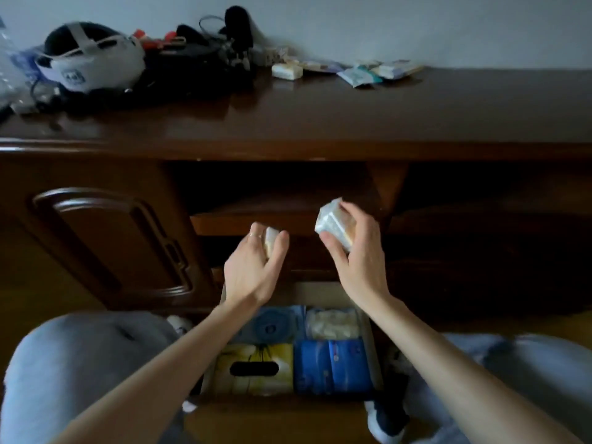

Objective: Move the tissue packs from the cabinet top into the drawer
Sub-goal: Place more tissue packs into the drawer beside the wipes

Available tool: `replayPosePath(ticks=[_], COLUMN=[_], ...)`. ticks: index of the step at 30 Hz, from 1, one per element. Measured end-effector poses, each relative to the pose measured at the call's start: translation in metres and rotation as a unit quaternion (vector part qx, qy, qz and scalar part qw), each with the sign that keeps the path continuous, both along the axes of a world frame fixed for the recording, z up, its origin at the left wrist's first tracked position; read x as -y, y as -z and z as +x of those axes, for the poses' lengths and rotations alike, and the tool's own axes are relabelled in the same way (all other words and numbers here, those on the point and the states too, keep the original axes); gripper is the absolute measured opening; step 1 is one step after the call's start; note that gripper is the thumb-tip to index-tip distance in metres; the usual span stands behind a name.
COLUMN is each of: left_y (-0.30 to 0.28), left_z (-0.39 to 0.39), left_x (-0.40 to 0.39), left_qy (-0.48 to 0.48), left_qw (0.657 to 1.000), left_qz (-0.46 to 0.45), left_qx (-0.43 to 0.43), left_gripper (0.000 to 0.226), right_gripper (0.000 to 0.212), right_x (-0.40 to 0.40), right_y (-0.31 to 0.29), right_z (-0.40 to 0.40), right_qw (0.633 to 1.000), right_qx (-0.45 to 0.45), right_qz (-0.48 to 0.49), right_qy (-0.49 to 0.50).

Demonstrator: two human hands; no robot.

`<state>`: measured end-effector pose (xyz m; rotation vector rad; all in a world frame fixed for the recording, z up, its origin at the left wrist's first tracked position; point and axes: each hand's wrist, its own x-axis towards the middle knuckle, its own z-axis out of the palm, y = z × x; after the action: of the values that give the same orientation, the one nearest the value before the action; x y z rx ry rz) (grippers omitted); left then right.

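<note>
My left hand (254, 261) grips a small pale tissue pack (271, 239) in front of the cabinet, above the open drawer (373, 354). My right hand (355, 251) holds a larger clear-wrapped tissue pack (331, 221) at about the same height. The drawer below holds a yellow tissue box (256, 368), a blue pack (333, 365), a pale pack (331, 323) and a blue round-patterned pack (272, 325). More tissue packs lie at the back of the dark wooden cabinet top (320, 123): a white one (287, 71), a teal one (360, 75) and a pale one (397, 69).
A white and black headset (91, 59) and a tangle of black cables and gear (205, 52) fill the cabinet top's left side. A cabinet door (109, 241) stands to the left of the drawer. My grey-clad knees (80, 363) flank the drawer.
</note>
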<state>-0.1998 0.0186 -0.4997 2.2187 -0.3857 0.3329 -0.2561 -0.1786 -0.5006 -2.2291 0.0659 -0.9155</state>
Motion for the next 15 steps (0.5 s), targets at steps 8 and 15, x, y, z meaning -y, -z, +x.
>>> replayPosePath(ticks=[8, 15], left_y=[0.116, 0.152], left_z=[-0.028, -0.039], left_x=[-0.043, -0.055], left_qy=[-0.121, -0.083], left_qw=[0.764, 0.751], left_qz=[-0.299, -0.351], left_qx=[-0.559, -0.553], left_gripper=[0.04, 0.03], right_gripper=[0.07, 0.031], right_x=[-0.04, -0.06], right_y=[0.141, 0.166], right_z=[-0.052, -0.036], right_qw=[0.835, 0.804], right_qx=[-0.391, -0.41], right_qz=[0.387, 0.427], right_qy=[-0.034, -0.064])
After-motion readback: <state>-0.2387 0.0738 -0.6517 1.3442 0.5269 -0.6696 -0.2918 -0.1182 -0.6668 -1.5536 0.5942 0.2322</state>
